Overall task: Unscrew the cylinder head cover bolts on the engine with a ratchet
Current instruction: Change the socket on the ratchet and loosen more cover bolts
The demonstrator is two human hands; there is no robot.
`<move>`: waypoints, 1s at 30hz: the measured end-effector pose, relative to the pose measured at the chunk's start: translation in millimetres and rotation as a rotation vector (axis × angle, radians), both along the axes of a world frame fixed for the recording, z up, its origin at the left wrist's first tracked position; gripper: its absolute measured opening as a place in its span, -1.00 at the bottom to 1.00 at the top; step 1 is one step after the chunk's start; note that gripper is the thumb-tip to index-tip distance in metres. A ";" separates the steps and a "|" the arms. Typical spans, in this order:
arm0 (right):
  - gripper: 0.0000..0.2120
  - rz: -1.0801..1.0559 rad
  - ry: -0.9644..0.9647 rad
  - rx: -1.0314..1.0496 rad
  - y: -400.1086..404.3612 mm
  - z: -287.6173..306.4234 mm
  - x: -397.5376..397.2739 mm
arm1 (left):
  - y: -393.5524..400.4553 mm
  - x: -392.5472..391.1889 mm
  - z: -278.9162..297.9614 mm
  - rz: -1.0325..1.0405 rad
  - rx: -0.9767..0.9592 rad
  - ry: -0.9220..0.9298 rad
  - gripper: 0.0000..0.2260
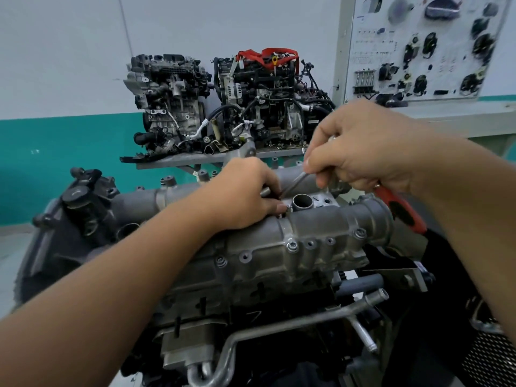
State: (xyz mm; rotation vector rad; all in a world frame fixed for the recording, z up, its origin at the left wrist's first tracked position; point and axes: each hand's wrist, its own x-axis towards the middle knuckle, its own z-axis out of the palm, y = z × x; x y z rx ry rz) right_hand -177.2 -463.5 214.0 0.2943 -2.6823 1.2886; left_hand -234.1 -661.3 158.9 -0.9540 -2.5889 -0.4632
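The grey cylinder head cover (321,227) tops the engine in front of me, with bolts (292,245) along its near flange and an open round port (302,202) on top. My right hand (360,146) is closed around a ratchet with a red and black handle (399,209); its metal shaft (300,177) slants down toward the left. My left hand (245,196) rests on the cover just left of the port, fingers pinched at the ratchet's head and socket, which they mostly hide.
Two other engines (170,101) (268,99) stand on a metal shelf (195,160) behind. A display board of parts (424,46) hangs at the right. Metal pipes (279,328) run across the engine's near side. A black cover (83,208) is at the left.
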 end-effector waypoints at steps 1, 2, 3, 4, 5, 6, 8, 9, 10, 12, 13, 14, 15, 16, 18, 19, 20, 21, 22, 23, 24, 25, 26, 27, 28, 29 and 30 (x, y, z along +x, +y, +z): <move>-0.93 0.011 -0.002 0.046 -4.5 2.5 -2.0 | -0.2 0.7 -1.6 0.020 0.005 0.002 -0.89; -0.94 0.025 -0.007 0.090 -8.7 4.5 -3.5 | -0.6 1.8 -3.3 0.035 0.019 0.006 -0.89; -0.95 0.039 -0.015 0.134 -12.4 6.7 -4.9 | -0.7 2.9 -5.0 0.044 0.041 0.014 -0.88; -0.96 0.050 -0.023 0.174 -15.7 8.6 -6.3 | -0.6 4.0 -6.7 0.049 0.063 0.023 -0.87; -0.97 0.055 -0.028 0.209 -18.9 10.7 -7.6 | -0.2 5.2 -7.7 0.051 0.082 0.028 -0.87; -0.97 0.053 -0.030 0.239 -22.1 12.9 -9.1 | 0.1 5.9 -8.3 0.056 0.094 0.029 -0.86; -0.96 0.042 -0.036 0.292 -27.1 18.6 -11.3 | 0.1 6.7 -9.0 0.066 0.095 0.028 -0.85; -0.95 0.041 -0.040 0.317 -29.5 21.8 -11.5 | 0.1 6.9 -9.3 0.064 0.094 0.032 -0.84; -0.94 0.041 -0.044 0.344 -31.8 24.9 -11.2 | 0.2 7.5 -9.7 0.058 0.098 0.035 -0.83; -0.92 0.039 -0.044 0.399 -36.0 29.8 -11.1 | 0.6 8.8 -10.0 0.047 0.115 0.038 -0.83; -0.92 0.035 -0.041 0.427 -38.2 31.6 -11.2 | 1.2 9.1 -9.7 0.045 0.119 0.040 -0.84; -0.91 0.029 -0.034 0.457 -40.7 32.3 -11.6 | 1.9 8.8 -9.3 0.050 0.117 0.040 -0.84; -0.90 0.020 -0.027 0.488 -43.5 32.8 -12.4 | 2.7 8.5 -9.1 0.061 0.109 0.039 -0.83; -0.89 0.011 -0.022 0.516 -46.4 33.1 -13.6 | 3.4 8.0 -8.4 0.072 0.094 0.037 -0.81; -0.86 -0.005 -0.025 0.575 -51.7 35.2 -14.9 | 4.9 8.2 -6.4 0.075 0.059 0.030 -0.79; -0.86 -0.013 -0.026 0.615 -54.9 36.7 -15.7 | 5.1 8.8 -4.9 0.073 0.044 0.025 -0.77; -0.85 -0.021 -0.024 0.661 -58.1 38.5 -15.6 | 5.2 9.4 -3.4 0.075 0.026 0.020 -0.76; -0.84 -0.029 -0.018 0.706 -62.0 40.2 -14.8 | 5.0 9.9 -2.5 0.080 0.007 0.016 -0.73; -0.84 -0.031 -0.009 0.749 -65.9 42.1 -13.9 | 4.6 9.9 -1.9 0.085 -0.008 0.014 -0.71; -0.84 -0.024 -0.005 0.795 -69.0 44.3 -12.1 | 4.3 9.8 -1.5 0.086 -0.015 0.013 -0.69; -0.84 -0.004 -0.010 0.827 -71.1 46.3 -10.2 | 3.8 9.5 -1.7 0.087 -0.012 0.006 -0.68; -0.81 0.030 -0.016 0.841 -71.2 49.1 -9.0 | 3.5 9.1 -1.6 0.084 0.001 -0.008 -0.70; -0.76 0.074 -0.033 0.814 -68.0 51.7 -8.5 | 3.4 8.3 -1.5 0.077 0.019 -0.024 -0.75; -0.70 0.121 -0.059 0.751 -62.4 55.0 -7.8 | 3.4 8.0 -1.8 0.067 0.036 -0.042 -0.79; -0.66 0.165 -0.075 0.674 -56.0 57.3 -6.8 | 3.3 7.6 -2.2 0.059 0.049 -0.058 -0.81; -0.63 0.196 -0.084 0.599 -49.5 58.9 -5.9 | 3.0 7.0 -2.5 0.054 0.054 -0.065 -0.83; -0.63 0.214 -0.083 0.550 -43.1 59.5 -5.7 | 2.9 6.2 -2.8 0.055 0.053 -0.067 -0.83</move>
